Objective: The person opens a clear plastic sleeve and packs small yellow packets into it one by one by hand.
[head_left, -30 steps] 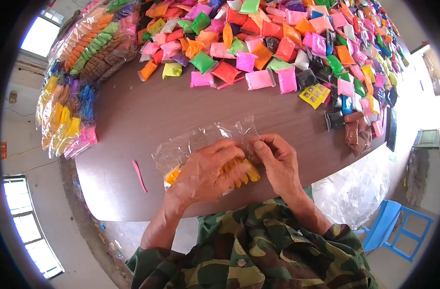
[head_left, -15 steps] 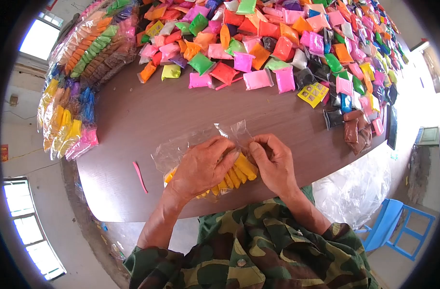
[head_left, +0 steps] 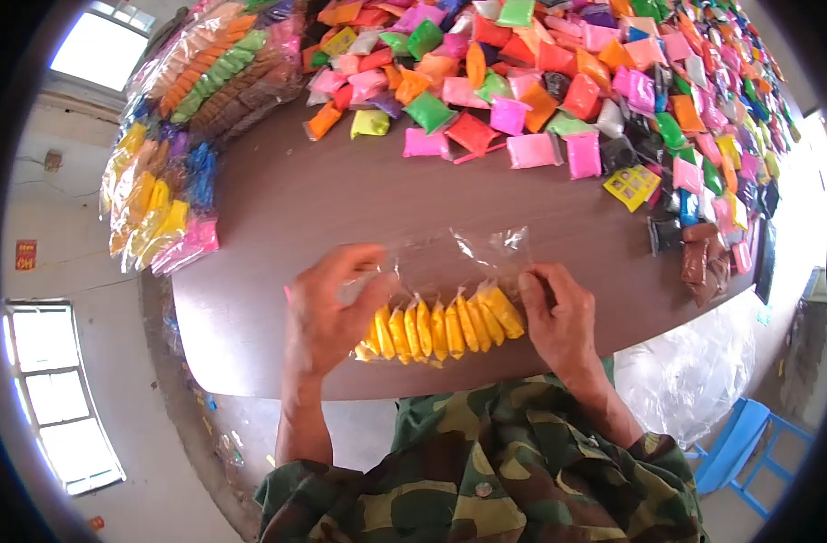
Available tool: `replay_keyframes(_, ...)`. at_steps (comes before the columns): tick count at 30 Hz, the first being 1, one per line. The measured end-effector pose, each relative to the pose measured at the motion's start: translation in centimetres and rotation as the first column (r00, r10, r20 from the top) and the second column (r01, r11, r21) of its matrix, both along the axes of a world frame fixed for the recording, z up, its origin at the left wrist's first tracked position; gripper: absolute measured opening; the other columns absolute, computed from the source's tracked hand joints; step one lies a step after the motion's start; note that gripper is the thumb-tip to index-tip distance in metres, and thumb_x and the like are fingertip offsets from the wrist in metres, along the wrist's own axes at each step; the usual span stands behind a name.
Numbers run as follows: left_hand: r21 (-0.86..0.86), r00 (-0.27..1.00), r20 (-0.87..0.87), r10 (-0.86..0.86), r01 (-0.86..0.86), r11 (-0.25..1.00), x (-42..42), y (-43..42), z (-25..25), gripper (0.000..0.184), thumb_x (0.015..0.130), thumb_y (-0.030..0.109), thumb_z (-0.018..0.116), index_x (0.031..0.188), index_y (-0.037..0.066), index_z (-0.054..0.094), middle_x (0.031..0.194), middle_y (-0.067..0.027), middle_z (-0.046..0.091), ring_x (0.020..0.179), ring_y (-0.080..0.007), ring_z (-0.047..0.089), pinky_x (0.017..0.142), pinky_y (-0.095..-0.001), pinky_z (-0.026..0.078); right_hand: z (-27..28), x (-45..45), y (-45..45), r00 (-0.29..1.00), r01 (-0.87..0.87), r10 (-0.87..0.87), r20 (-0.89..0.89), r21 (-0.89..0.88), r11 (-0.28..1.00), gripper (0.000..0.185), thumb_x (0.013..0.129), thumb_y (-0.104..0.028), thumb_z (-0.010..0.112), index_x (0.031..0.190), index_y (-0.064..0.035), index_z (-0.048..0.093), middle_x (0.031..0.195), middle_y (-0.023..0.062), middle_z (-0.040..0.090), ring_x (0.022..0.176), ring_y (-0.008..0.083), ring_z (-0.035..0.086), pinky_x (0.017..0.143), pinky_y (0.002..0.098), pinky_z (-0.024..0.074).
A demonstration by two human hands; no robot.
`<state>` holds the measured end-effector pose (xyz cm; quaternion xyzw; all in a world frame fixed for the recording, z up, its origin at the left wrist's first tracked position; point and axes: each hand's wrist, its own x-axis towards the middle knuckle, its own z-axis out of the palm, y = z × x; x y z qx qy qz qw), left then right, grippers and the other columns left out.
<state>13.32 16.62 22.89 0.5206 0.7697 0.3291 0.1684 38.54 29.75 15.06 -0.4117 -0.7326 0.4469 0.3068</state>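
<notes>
A clear plastic bag (head_left: pixel 431 242) lies across the near part of the table, with a row of several small yellow packets (head_left: pixel 440 328) standing side by side inside it. My right hand (head_left: pixel 560 312) pinches the bag's right edge between thumb and fingers, beside the end of the row. At the left end is my left hand (head_left: pixel 327 303), slightly blurred, its thumb and fingers apart around the bag's side. Whether its fingertips touch the plastic is hard to see.
Many colourful small packets (head_left: pixel 513 113) are heaped along the table's far side. Bags of sorted packets (head_left: pixel 219 77) are stacked at the left. A yellow printed packet (head_left: pixel 632 186) lies by the heap. To the right are clear plastic sheeting (head_left: pixel 694 353) and a blue stool (head_left: pixel 737 439).
My left hand has moved left off the packets and its fingers have spread, uncovering the yellow row. My right hand still grips the bag's edge. The camera view has shifted.
</notes>
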Motion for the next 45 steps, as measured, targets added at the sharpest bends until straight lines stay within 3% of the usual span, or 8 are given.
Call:
replay_keyframes(5,-0.171,0.928,0.088,0.362,-0.343,0.923,-1.8,-6.3,-0.1,0.060,0.081,0.022,0.085,0.134,0.004,0.064,0.133,-0.0124,0.067,0.120,-0.0225,0.065,0.092,-0.0350,0.057,-0.2,-0.4,0.0,1.000,0.006,-0.007,0.018,0.055,0.998,0.010,0.101,-0.011,0.071,0.104,-0.0026,0.066,0.084,0.0178,0.071,0.074,0.0333,0.074,0.065,0.0387,0.0559)
replay_keyframes(9,-0.171,0.923,0.216,0.318,-0.285,0.943,-1.2,-9.4,-2.8,0.077,0.074,0.026,0.091,0.142,0.007,0.058,0.146,-0.0122,0.057,0.125,-0.0255,0.062,0.098,-0.0407,0.057,-0.8,-0.4,0.0,1.000,0.006,-0.007,0.027,0.029,1.000,0.010,0.102,-0.011,0.070,0.105,-0.0027,0.065,0.083,0.0164,0.070,0.071,0.0306,0.073,0.064,0.0375,0.0553)
replay_keyframes(14,-0.127,0.976,0.082,0.201,-0.190,0.974,-0.5,-10.9,-2.9,0.085,0.068,0.021,0.096,0.143,0.009,0.059,0.152,-0.0149,0.052,0.131,-0.0290,0.061,0.097,-0.0423,0.060,-1.0,-0.3,0.0,1.000,-0.008,0.006,0.026,0.073,0.997,0.011,0.102,-0.011,0.069,0.105,-0.0019,0.065,0.082,0.0144,0.070,0.067,0.0289,0.070,0.064,0.0353,0.0550)
replay_keyframes(18,-0.279,0.984,0.027,0.176,-0.162,0.947,0.9,-10.6,-2.4,0.090,0.068,0.015,0.095,0.148,0.009,0.056,0.157,-0.0165,0.048,0.133,-0.0277,0.060,0.097,-0.0400,0.060,-1.0,-0.2,0.0,0.999,-0.021,0.017,0.038,0.109,0.994,0.011,0.103,-0.011,0.069,0.105,-0.0015,0.065,0.082,0.0142,0.070,0.069,0.0282,0.071,0.065,0.0347,0.0553)
replay_keyframes(22,-0.276,0.961,-0.258,0.102,-0.174,0.945,2.3,-8.7,-2.1,0.086,0.067,0.018,0.095,0.145,0.012,0.061,0.158,-0.0143,0.047,0.131,-0.0325,0.063,0.101,-0.0442,0.059,-1.0,-0.2,-0.1,0.999,-0.023,0.021,0.029,0.082,0.996,0.011,0.103,-0.011,0.069,0.105,-0.0015,0.065,0.083,0.0140,0.071,0.069,0.0274,0.071,0.065,0.0346,0.0554)
replay_keyframes(34,-0.330,0.987,-0.158,-0.025,-0.028,0.944,1.2,-7.9,-2.2,0.069,0.069,0.016,0.092,0.134,0.014,0.068,0.156,-0.0136,0.050,0.122,-0.0285,0.067,0.100,-0.0447,0.059,-0.9,-0.2,0.0,0.999,-0.030,0.029,0.017,0.097,0.995,0.011,0.103,-0.012,0.069,0.104,-0.0019,0.065,0.082,0.0131,0.071,0.067,0.0256,0.070,0.064,0.0338,0.0551)
replay_keyframes(40,-0.357,0.998,-0.068,-0.018,-0.008,0.934,0.7,-7.8,-2.4,0.079,0.065,0.017,0.098,0.135,0.007,0.064,0.159,-0.0182,0.046,0.143,-0.0390,0.051,0.112,-0.0494,0.051,-1.1,-0.3,0.0,1.000,-0.013,0.013,0.007,0.103,0.995,0.011,0.103,-0.012,0.069,0.104,-0.0017,0.065,0.082,0.0135,0.070,0.067,0.0253,0.070,0.064,0.0337,0.0549)
replay_keyframes(45,-0.375,0.917,-0.398,-0.013,-0.150,0.915,3.5,-7.1,1.4,0.093,0.068,0.022,0.095,0.150,0.015,0.053,0.157,-0.0158,0.048,0.134,-0.0336,0.057,0.112,-0.0481,0.048,-1.1,-0.2,-0.1,1.000,-0.014,0.014,0.010,0.058,0.998,0.011,0.103,-0.012,0.069,0.104,-0.0020,0.065,0.082,0.0140,0.070,0.067,0.0253,0.069,0.064,0.0334,0.0545)
